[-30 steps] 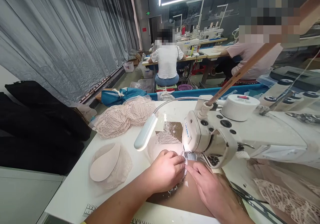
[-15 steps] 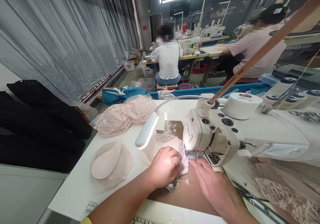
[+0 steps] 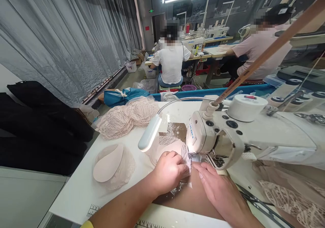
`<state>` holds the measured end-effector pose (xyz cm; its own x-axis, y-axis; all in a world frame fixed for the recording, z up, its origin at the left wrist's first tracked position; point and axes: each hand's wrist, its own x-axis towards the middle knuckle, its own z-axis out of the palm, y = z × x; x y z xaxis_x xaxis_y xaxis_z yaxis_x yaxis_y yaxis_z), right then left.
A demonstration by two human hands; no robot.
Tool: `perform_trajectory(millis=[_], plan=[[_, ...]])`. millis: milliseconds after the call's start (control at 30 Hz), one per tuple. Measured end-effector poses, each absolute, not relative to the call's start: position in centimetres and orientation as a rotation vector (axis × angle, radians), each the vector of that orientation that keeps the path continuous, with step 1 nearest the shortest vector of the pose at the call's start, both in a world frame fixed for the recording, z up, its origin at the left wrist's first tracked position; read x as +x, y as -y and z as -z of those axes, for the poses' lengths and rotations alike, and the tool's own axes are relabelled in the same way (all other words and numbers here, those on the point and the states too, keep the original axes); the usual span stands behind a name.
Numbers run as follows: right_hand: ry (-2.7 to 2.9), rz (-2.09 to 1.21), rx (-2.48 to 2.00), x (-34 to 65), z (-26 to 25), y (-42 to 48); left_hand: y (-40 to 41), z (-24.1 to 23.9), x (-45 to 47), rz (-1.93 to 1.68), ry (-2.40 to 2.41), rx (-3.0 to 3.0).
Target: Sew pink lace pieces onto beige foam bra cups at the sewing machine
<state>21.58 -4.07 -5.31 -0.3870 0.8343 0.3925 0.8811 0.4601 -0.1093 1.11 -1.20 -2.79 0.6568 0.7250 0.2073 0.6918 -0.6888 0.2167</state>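
Observation:
My left hand [image 3: 169, 172] is curled into a loose fist on a pale lace bra-cup piece [image 3: 169, 146], pressing it against the table just left of the needle. Fingers together and flat, my right hand [image 3: 218, 190] lies on the brown patch of the table with its fingertips at the lace edge under the presser foot. The white sewing machine head [image 3: 215, 138] stands directly above both hands. Its needle area is mostly hidden by the head and my fingers.
A gooseneck lamp [image 3: 149, 135] hangs over the lace. A foam cup on lace [image 3: 110, 165] lies at the left, and a heap of lace cups [image 3: 128, 116] at the back. Thread cones [image 3: 291, 89] and loose lace [image 3: 294, 201] are on the right. Two people sew at far tables.
My left hand slid the lace a little toward the needle and back, its fingers closing tighter. My right hand's fingertips stay at the presser foot. The view shifted slightly.

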Motion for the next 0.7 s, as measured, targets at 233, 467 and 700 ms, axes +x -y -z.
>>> perform_trajectory(millis=[233, 467, 700], plan=[[2.304, 0.177, -1.442, 21.5, 5.1, 4.1, 1.3, 2.3, 1.1, -0.406, -1.205, 2.736], [2.305, 0.177, -1.439, 21.6, 5.2, 4.0, 1.8, 1.6, 1.3, -0.438, -1.046, 2.783], [2.400, 0.151, -1.295, 21.0, 4.7, 4.2, 1.9, 2.9, 1.1, -0.412, -1.063, 2.923]])
